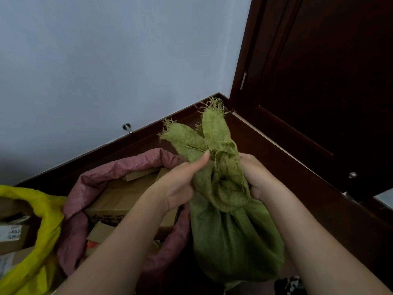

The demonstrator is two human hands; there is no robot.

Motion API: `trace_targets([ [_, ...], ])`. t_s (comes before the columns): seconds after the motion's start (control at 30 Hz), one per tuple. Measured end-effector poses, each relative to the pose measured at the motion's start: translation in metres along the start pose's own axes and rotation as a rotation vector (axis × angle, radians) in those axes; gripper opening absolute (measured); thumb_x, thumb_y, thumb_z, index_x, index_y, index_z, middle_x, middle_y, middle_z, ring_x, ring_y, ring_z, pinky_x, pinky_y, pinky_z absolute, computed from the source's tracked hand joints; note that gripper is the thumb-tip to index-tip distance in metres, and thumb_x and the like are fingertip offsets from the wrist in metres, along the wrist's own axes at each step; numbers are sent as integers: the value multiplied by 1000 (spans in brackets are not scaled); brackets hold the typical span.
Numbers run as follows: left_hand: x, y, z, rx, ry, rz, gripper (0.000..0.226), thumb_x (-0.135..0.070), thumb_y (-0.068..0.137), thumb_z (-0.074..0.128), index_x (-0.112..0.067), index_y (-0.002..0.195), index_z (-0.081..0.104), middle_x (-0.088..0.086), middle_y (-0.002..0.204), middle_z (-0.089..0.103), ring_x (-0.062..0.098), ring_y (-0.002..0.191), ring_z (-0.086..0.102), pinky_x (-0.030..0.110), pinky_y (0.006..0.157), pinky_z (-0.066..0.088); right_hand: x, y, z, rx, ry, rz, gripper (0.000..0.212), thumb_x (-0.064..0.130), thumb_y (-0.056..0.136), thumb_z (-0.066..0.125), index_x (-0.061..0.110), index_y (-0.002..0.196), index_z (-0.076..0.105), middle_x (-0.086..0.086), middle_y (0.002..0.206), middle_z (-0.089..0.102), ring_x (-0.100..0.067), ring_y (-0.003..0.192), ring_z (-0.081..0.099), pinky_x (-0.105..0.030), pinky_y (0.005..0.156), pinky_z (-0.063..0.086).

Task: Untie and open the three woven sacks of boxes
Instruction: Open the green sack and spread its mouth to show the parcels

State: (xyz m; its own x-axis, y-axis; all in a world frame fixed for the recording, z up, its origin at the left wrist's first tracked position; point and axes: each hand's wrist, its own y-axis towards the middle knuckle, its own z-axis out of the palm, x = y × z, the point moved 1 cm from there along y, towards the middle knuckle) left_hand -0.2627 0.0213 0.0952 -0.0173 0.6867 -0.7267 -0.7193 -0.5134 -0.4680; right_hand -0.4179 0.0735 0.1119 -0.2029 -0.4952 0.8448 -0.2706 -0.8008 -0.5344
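green sack knotted, both hands gripping, blue wall, dark door

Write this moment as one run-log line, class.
yellow sack: open | pink sack: open, boxes showing | green sack: knotted | left hand, right hand: gripping knot
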Motion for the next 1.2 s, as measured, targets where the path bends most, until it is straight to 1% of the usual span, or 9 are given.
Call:
trace_targets([
  [0.17, -4, 0, -10, -457, -96, 27, 22, -27, 94, 57, -15, 111, 60, 5, 102, 71, 21, 96, 66, 36, 79, 52, 4, 1, -23, -183, -1, 49, 20, 27, 87, 64, 14, 102, 71, -8, 99, 71, -25, 95, 66, -46, 91, 54],
  [0.23, -5, -4, -17, -551, -149, 6, 23, -27, 95, 57, -16, 115, 54, 8, 103, 65, 26, 96, 62, 40, 77, 51, 6, 4, -34, -218, 249, 75, 24, 20, 94, 56, 10, 113, 66, -10, 105, 69, -24, 95, 65, -43, 83, 57],
  [0.37, -3, -18, -22, -479, -326, -33, 32, -10, 99, 42, -10, 131, 45, 17, 123, 57, 35, 104, 59, 52, 72, 52, 2, -3, -48, -187, 667, 107, 37, -2, 92, 41, 3, 126, 53, -18, 119, 61, -29, 101, 64, -49, 66, 59],
  [0.5, 6, -35, -21, -424, -436, -8, 56, 14, 89, 24, -7, 138, 39, 24, 137, 45, 43, 122, 48, 57, 77, 48, -3, -26, -55, -216, 751, 119, 37, -12, 87, 28, 1, 109, 54, -15, 95, 58, -29, 75, 66, -44, 45, 56],
  [0.63, 3, -60, -14, -452, -414, 82, 69, 14, 75, 21, -7, 136, 47, 22, 129, 54, 41, 113, 55, 51, 73, 51, 6, -55, -64, -205, 757, 74, 38, -3, 92, 31, -2, 122, 54, -20, 119, 61, -36, 105, 62, -54, 65, 57],
  [0.8, -7, -92, 26, -304, -281, 2, 33, -30, 95, 44, -8, 109, 65, 19, 106, 71, 33, 98, 66, 46, 76, 52, 36, -100, -61, -92, 696, -56, 40, 15, 93, 41, 1, 128, 54, -20, 127, 61, -34, 115, 60, -52, 95, 47],
  [0.97, -7, -101, 53, -272, -161, 43, 33, -13, 98, 39, -5, 122, 59, 18, 114, 68, 32, 104, 65, 46, 76, 54, 54, -138, -49, -145, 403, -55, 51, 42, 95, 51, 18, 138, 39, -10, 103, 56, -18, 106, 49, -49, 98, 35],
  [1.07, 2, -103, 74, -238, -121, 73, 32, -7, 97, 43, -5, 126, 56, 15, 118, 67, 30, 106, 65, 43, 74, 57, 38, -145, -38, -44, 223, 76, 72, 66, 76, 62, 32, 137, 43, -10, 125, 50, -36, 126, 44, -68, 102, 30],
  [1.2, 19, -102, 98, -190, -16, 23, 35, -7, 91, 55, -6, 127, 57, 11, 117, 68, 27, 110, 64, 41, 90, 51, 18, -141, -30, -82, 291, 109, 44, 25, 87, 69, 10, 126, 54, -14, 114, 61, -31, 101, 61, -51, 76, 56],
])
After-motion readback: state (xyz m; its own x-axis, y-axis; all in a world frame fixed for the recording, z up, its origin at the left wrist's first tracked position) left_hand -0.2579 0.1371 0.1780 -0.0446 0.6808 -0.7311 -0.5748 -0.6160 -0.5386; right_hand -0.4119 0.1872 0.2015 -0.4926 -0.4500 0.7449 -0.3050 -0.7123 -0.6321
